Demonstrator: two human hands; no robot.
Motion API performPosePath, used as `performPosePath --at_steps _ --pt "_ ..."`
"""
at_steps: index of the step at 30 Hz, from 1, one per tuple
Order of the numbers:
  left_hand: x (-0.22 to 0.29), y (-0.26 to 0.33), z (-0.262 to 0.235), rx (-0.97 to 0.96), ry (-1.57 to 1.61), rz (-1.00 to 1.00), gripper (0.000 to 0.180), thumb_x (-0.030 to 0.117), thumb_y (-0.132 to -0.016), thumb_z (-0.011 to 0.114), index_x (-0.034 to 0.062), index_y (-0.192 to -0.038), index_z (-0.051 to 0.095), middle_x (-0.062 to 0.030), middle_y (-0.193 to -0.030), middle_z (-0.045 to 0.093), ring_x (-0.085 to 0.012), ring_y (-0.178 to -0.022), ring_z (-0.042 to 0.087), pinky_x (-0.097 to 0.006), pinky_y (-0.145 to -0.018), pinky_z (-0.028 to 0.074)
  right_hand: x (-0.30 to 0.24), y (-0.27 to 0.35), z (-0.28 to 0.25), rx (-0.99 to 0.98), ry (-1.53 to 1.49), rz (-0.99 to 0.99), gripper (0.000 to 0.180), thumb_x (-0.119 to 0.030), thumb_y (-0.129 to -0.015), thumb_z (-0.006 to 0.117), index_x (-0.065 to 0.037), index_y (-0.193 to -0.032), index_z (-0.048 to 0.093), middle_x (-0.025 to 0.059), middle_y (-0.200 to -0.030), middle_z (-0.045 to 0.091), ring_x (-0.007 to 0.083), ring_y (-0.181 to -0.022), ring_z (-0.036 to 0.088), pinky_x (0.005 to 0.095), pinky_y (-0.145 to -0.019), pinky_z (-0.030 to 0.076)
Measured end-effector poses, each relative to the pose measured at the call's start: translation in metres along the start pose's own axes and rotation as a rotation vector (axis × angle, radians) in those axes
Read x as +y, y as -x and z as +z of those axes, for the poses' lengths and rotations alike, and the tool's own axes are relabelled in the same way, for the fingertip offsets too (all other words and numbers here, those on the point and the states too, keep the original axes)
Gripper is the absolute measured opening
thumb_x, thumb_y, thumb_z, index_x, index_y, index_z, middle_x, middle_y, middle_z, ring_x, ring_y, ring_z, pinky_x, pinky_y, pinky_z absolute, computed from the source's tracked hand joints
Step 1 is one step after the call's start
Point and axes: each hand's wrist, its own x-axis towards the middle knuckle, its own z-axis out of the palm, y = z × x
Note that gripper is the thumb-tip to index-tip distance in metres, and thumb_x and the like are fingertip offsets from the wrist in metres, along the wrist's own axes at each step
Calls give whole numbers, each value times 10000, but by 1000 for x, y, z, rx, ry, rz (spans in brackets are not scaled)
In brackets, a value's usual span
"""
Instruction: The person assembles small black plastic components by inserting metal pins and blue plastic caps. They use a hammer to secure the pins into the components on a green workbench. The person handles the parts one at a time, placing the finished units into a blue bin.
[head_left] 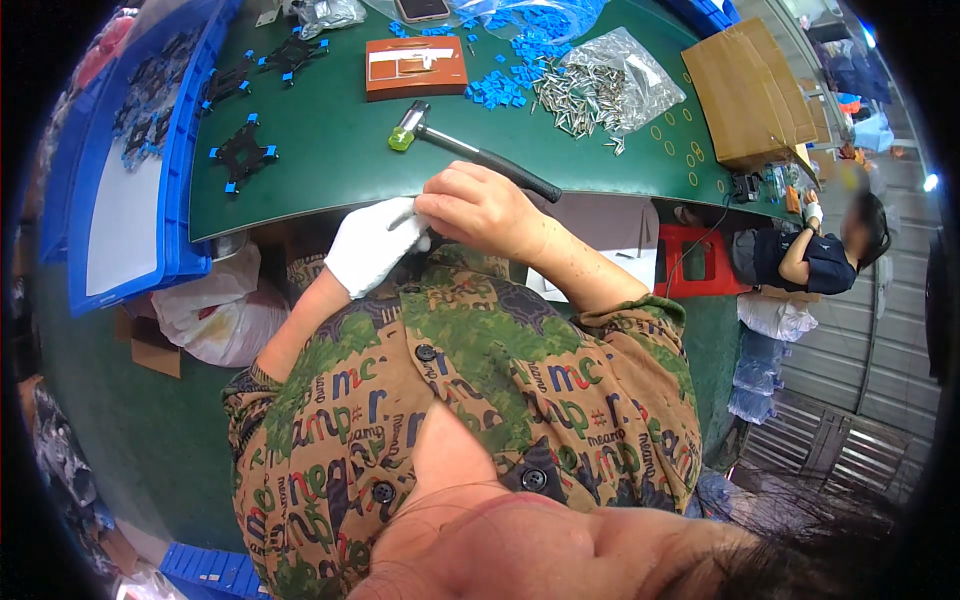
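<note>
1. Pinching a small white tab of the glove cuff: bare right hand [480, 208] fingers pressed together.
2. Curled loosely at near table edge [300, 215]: gloved left hand [372, 243].
3. Probably light, soft, stretchy; best gripped at cuff.

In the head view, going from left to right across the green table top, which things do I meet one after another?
Blue tray → black bracket with blue tips → hammer's green head → heap of small blue pieces → pile of metal pins → cardboard box.
</note>
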Motion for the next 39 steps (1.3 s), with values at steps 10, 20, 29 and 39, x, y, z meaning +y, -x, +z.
performPosePath --at_steps 10,20,29,39 --pt "6 8 -26 -200 121 -163 304 287 -1046 587 56 -1189 726 -40 -827 707 -145 -723 639 -293 -715 525 8 10 10 -67 -65 108 376 -53 -821 752 -127 -1185 692 35 -977 653 240 -862 645 372 -749 500" --pt "3 18 -22 -278 289 -264 306 270 -1051 587 34 -1139 760 -30 -793 717 -102 -700 649 -258 -687 527 6 22 28 -75 -60 10 338 -71 -802 750 -112 -1128 673 2 -972 662 197 -876 658 370 -809 492" --pt "-8 24 -14 -258 380 -272 301 273 -1054 584 49 -1148 762 -26 -771 704 -103 -672 636 -264 -657 520 -2 33 49 30 -14 60 268 -53 -800 718 -75 -1062 663 32 -916 637 219 -823 629 366 -764 500" --pt "-7 23 -8 -268 321 -291 295 280 -1051 583 72 -1146 769 -15 -741 681 -95 -637 606 -267 -629 507 -5 46 57 81 22 81 281 -62 -791 716 -79 -1067 669 35 -944 650 215 -863 649 369 -799 501"
